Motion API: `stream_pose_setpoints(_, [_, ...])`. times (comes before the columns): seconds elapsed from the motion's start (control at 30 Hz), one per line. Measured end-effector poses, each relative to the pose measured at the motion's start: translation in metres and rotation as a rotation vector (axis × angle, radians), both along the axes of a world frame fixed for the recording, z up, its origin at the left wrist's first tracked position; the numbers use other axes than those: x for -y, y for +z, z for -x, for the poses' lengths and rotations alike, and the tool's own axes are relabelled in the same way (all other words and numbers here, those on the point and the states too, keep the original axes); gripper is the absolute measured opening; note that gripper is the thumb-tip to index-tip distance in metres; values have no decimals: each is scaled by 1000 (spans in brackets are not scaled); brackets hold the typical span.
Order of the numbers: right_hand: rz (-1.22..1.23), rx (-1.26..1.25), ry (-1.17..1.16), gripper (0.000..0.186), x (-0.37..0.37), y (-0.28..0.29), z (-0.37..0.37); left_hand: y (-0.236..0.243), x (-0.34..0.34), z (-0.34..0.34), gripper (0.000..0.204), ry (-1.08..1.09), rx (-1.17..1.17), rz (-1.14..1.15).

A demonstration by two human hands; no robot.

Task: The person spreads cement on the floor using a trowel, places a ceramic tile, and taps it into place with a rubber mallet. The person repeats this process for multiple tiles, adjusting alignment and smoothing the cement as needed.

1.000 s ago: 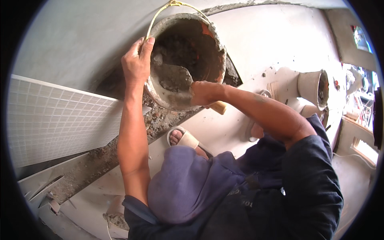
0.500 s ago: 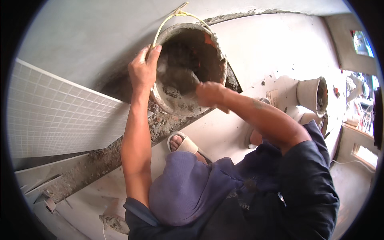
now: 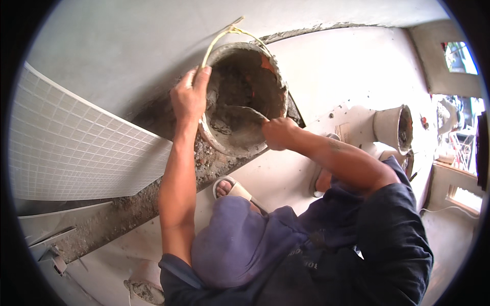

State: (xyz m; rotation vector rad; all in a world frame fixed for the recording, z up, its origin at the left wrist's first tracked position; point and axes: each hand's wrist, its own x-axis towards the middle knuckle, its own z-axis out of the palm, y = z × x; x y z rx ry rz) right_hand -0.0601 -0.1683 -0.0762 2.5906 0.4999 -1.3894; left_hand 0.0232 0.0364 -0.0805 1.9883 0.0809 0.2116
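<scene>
A pale, dusty floor fills the upper part of the view, crossed from lower left to upper right by a rough strip of grey mortar. To the left, a large white tile with a fine grid pattern lies beside that strip. At the top centre a mortar-caked bucket is tipped on its side over the mortar strip, its open mouth facing the viewer and a thin yellowish wire handle arching above its rim. The person's left hand is closed over the bucket's left rim, fingers curled onto the edge. The right hand is clenched around the handle of a trowel, whose grey blade reaches inside the bucket against the wet mortar stuck to the wall. Both bare forearms rise from the lower edge, and the right one comes out of a dark blue sleeve. Below the bucket, a foot in a pale sandal rests on the floor, just beside the bent knee in blue-purple cloth. A second pale bucket lies on its side further right, well apart from the hands. At the bottom left edge sits a small mortar-smeared container, only partly visible.
</scene>
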Motion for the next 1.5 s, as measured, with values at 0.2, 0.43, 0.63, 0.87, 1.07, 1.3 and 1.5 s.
stream_pose_setpoints(0.2, [-88,375,-303,41,27,21,-42,-3,11,0,44,-19,106,-61])
stream_pose_setpoints(0.43, [-44,154,75,40,-13,9,14,-10,-5,-2,46,8,35,-24])
stream_pose_setpoints(0.63, [-142,245,-40,30,25,43,4,-8,-3,0,44,-15,77,-72])
stream_pose_setpoints(0.87, [-168,35,-30,36,-14,38,9,-9,-6,2,46,-4,19,-50])
stream_pose_setpoints(1.07, [-107,1,-101,29,26,55,-20,-7,-6,3,45,-4,17,-4])
stream_pose_setpoints(1.3, [-92,39,40,36,-21,44,8,-7,-3,4,42,3,28,-36])
stream_pose_setpoints(1.5, [-116,66,102,27,27,57,8,-11,-6,9,40,103,11,-80])
